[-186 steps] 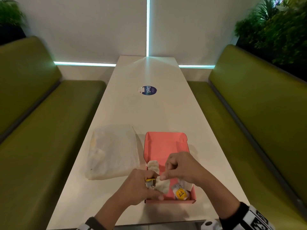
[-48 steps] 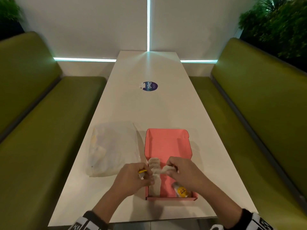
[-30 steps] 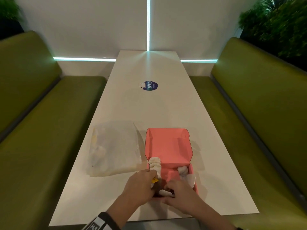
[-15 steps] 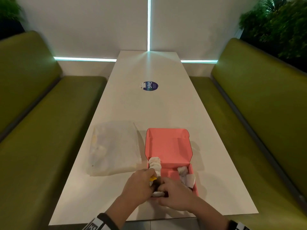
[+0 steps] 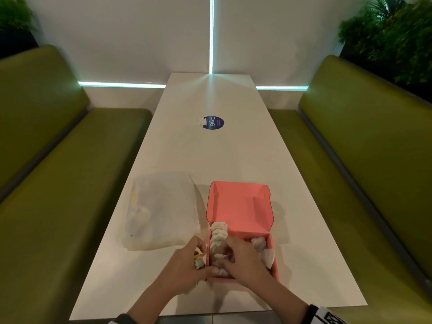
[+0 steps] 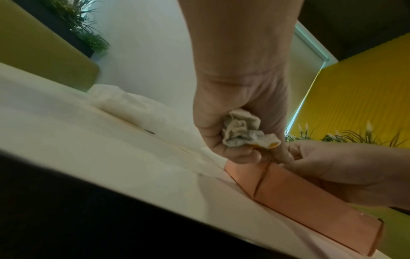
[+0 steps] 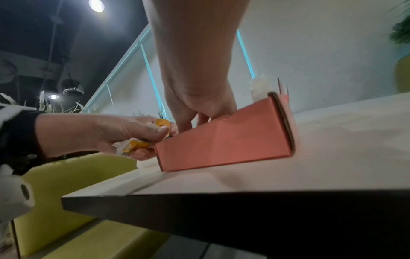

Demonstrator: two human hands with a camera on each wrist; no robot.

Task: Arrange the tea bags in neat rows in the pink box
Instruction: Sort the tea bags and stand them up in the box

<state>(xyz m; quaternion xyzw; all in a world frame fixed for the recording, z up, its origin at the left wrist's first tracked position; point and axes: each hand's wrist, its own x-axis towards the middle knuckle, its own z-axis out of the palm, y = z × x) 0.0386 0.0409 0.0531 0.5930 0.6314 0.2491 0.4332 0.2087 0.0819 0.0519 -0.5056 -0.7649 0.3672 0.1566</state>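
Left hand (image 6: 239, 112) clutches a crumpled tea bag (image 6: 244, 130) just outside the pink box (image 5: 238, 206), near its left corner. Right hand (image 5: 243, 260) reaches into the box on the surface (image 5: 210, 160), fingers curled down on the row of tea bags (image 5: 218, 239) along the left wall; whether it pinches one I cannot tell.

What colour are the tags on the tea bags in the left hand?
Yellow tags, clearest in the right wrist view.

"ClayG", seemingly, on table sticker (image 5: 213, 123)
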